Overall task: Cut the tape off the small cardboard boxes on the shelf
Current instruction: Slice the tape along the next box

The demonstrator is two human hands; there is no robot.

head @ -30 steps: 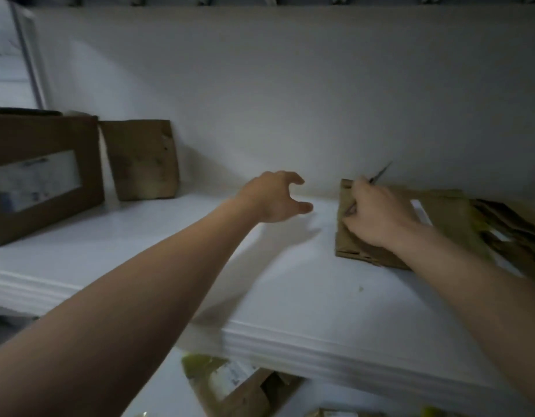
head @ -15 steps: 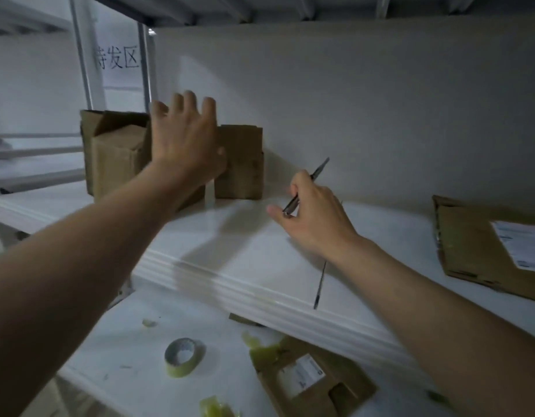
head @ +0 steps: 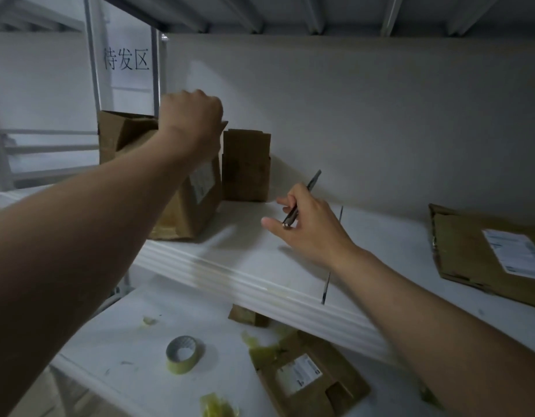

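On upper shelf (head: 248, 245): two standing cardboard boxes, one flattened box (head: 459, 251). Left hand (head: 191, 121) has its grip curled over the top edge of the larger labelled box (head: 197, 206); small box (head: 245, 167) stands just beside it. Right hand (head: 308, 230) grip holds one slim cutter (head: 304, 197). Lower shelf (head: 124, 335): one tape roll (head: 183, 355), one flat labelled carton (head: 311, 380). Sign (head: 126, 60) reads "待发区"; label print unreadable.

Dim, cool light from left, soft shadows, motion blur, wide-angle edge distortion
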